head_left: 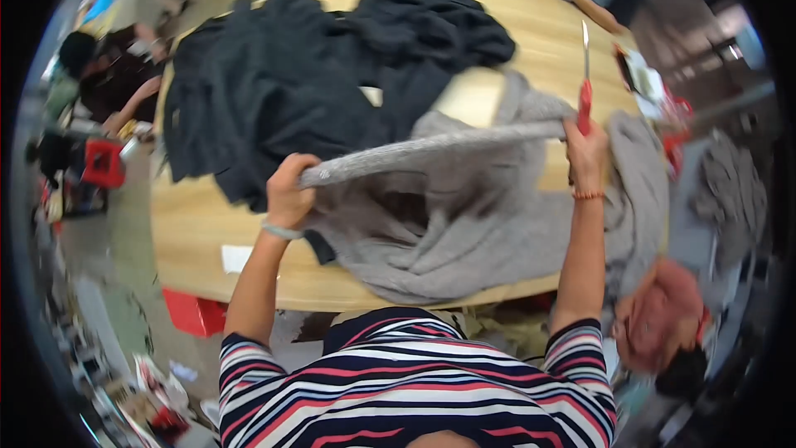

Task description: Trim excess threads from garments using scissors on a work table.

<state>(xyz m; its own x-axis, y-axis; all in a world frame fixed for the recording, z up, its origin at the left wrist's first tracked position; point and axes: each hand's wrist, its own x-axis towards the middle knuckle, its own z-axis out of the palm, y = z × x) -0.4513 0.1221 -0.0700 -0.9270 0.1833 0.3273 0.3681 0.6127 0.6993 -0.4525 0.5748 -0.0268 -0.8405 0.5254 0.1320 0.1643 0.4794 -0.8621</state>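
A grey knit garment [464, 236] lies across the near side of the table, its long edge band pulled taut between my hands. My left hand [290, 191] is closed around the left end of that band. At the other end, my right hand [586, 153] is closed on the band too. Out of the same fist points a red-handled tool [585, 99] with a slim pointed metal blade, facing away from me; its exact kind is unclear. Below the band, the garment falls in loose folds around a dark opening.
Dark garments [282, 75] are heaped on the far left of the wooden table [191, 236]. A small white paper [236, 259] lies near its left edge. More grey cloth [638, 174] hangs at the right. Other people sit at the far left, far right and near right.
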